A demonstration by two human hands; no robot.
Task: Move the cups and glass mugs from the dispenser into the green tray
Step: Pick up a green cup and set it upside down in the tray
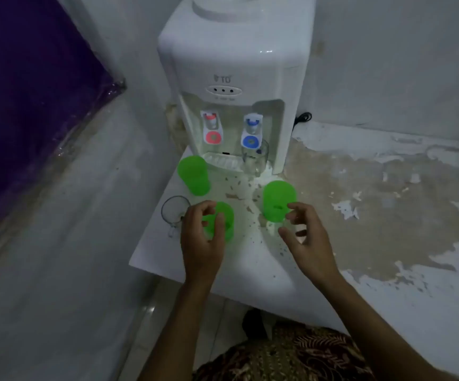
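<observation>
A white water dispenser (231,67) stands at the back of a white ledge (250,270). One glass mug (255,159) sits on its drip tray under the blue tap. A second glass mug (173,211) stands at the ledge's left edge. Three green plastic cups stand in front of the dispenser: one at the back left (194,176), one on the right (277,200), and a near one (224,221). My left hand (200,243) curls its thumb and fingers around the near cup. My right hand (306,237) hovers with its fingers apart just right of the right cup, holding nothing. No green tray is in view.
The counter (374,174) to the right has peeling, flaking paint. A black cable (302,118) lies behind the dispenser by the wall. A purple plastic-wrapped surface (24,92) fills the left side. The ledge drops off at its front and left edges.
</observation>
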